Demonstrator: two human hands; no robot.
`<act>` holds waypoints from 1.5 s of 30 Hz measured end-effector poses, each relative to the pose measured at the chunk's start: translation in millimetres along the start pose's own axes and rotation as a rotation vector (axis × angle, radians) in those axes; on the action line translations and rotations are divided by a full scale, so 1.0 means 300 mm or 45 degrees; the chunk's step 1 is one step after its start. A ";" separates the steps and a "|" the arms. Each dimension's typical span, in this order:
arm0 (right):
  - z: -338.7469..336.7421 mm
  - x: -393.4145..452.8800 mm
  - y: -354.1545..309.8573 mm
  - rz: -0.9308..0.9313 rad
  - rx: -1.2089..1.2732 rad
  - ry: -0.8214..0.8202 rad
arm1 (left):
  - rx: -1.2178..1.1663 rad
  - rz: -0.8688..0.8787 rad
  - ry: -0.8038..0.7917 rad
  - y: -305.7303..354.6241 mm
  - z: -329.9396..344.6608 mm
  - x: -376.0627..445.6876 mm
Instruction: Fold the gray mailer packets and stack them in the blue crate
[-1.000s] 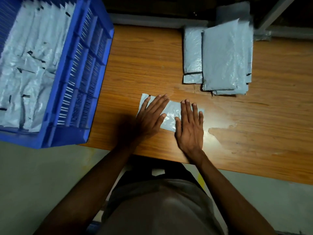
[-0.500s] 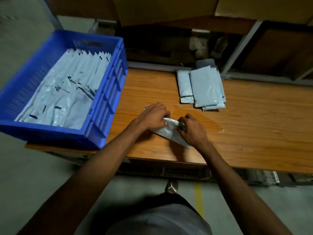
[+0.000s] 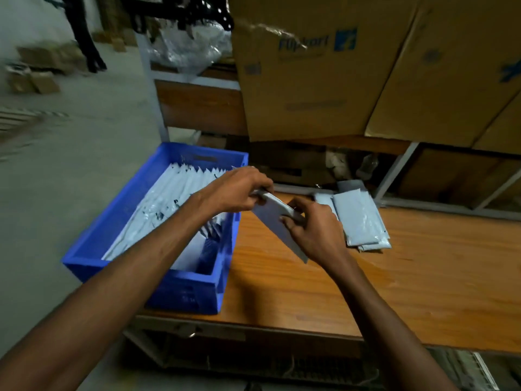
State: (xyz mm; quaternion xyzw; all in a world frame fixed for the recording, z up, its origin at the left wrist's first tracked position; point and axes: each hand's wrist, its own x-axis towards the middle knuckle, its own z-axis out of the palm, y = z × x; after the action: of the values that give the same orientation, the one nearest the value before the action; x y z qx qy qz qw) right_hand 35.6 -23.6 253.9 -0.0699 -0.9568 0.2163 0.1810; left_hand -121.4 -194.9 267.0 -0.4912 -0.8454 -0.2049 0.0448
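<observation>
Both hands (image 3: 239,190) (image 3: 313,227) around folded mailer (image 3: 272,218), lower edge partly hidden.

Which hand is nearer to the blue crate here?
Left. The left hand is above the blue crate's right wall; the right hand is over the table, right of it.

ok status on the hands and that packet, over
Left hand and right hand both grip the folded packet, lifted off the table. Blue crate beside it, part full. Nothing in the way.
</observation>
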 end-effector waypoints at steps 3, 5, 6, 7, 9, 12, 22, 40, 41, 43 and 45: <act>0.057 0.060 -0.097 -0.071 0.003 0.015 | 0.016 -0.041 0.000 -0.092 -0.062 -0.061; 0.115 0.086 -0.152 -0.114 0.027 0.001 | 0.036 -0.059 -0.004 -0.159 -0.084 -0.108; 0.148 0.096 -0.176 -0.126 0.051 -0.004 | 0.045 -0.065 -0.013 -0.194 -0.094 -0.130; 0.181 0.104 -0.201 -0.127 0.090 -0.010 | 0.045 -0.072 -0.022 -0.233 -0.103 -0.150; 0.245 0.110 -0.253 -0.106 0.146 -0.029 | 0.040 -0.077 -0.026 -0.308 -0.120 -0.185; 0.326 0.100 -0.329 -0.070 0.169 -0.026 | -0.007 -0.037 -0.059 -0.402 -0.135 -0.217; 0.565 0.045 -0.497 0.374 0.139 -0.153 | -0.122 0.259 -0.447 -0.618 -0.029 -0.236; 0.719 0.030 -0.667 0.784 -0.209 -0.152 | -0.459 0.312 -0.329 -0.872 0.082 -0.185; 0.727 0.033 -0.672 0.801 -0.210 -0.170 | -0.471 0.257 -0.365 -0.882 0.087 -0.186; 0.742 0.043 -0.680 0.845 -0.203 -0.215 | -0.441 0.224 -0.450 -0.892 0.097 -0.190; 0.758 0.050 -0.683 0.890 -0.180 -0.231 | -0.425 0.203 -0.512 -0.900 0.107 -0.186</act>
State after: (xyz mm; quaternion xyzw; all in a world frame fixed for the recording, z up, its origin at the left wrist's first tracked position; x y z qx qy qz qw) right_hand -75.3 -292.4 157.5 -0.3854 -0.9000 0.2038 0.0053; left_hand -318.1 -344.7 140.6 -0.5875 -0.7506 -0.2354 -0.1898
